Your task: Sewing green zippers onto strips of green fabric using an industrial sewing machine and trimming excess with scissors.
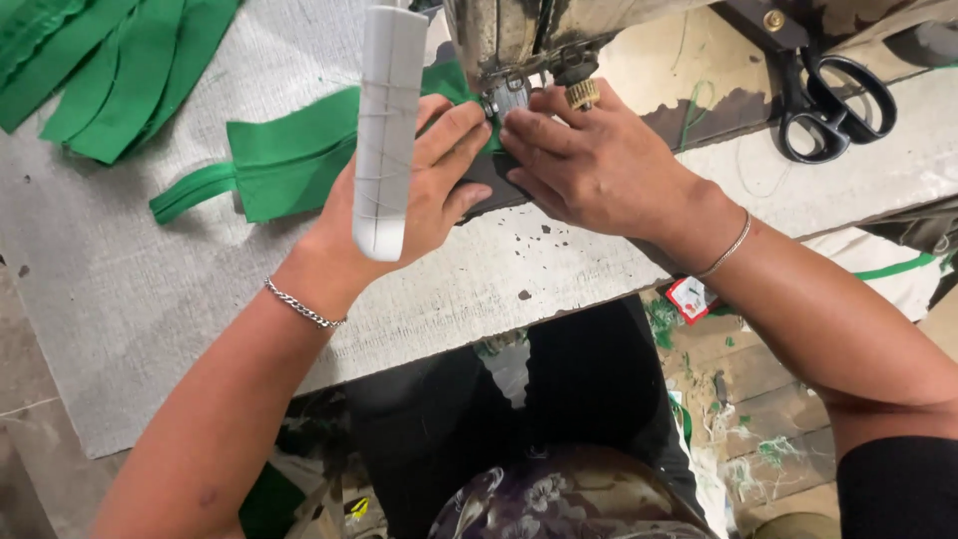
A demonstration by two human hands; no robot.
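Observation:
My left hand [419, 185] lies flat on a piece of green fabric [289, 160], fingers pressing it toward the presser foot [507, 98] of a sewing machine [519, 40]. My right hand [589, 165] rests beside it, fingertips pinching the fabric edge right at the foot. The fabric trails left across the table with a narrow green strip at its end. A white thread cone [384, 130] stands close to the camera and hides part of my left hand.
A pile of cut green fabric pieces [100, 70] lies at the table's far left. Black scissors [833, 100] rest at the right on the worn table [150, 299]. Below the table edge are my lap and scraps on the floor [738, 439].

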